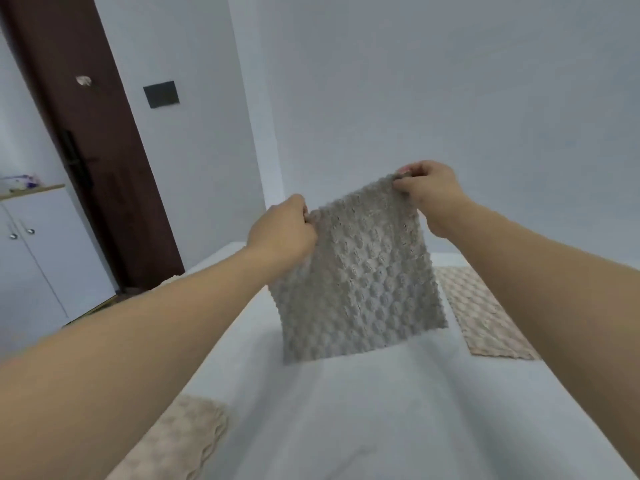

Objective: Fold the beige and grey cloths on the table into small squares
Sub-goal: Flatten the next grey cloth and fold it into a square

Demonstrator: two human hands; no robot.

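A grey bobbled cloth [360, 278] hangs spread out in the air above the table. My left hand [280, 230] pinches its upper left corner and my right hand [429, 192] pinches its upper right corner. Its lower edge hangs just over the white tabletop [346, 410]. A beige cloth [485, 317] lies flat on the table to the right, partly hidden behind my right forearm. Another beige cloth [180, 438], folded thicker, lies at the near left under my left forearm.
The table stands against a pale wall. To the left are a dark brown door [86, 150], a black wall panel [161, 94] and a white cabinet [41, 251] with small items on top.
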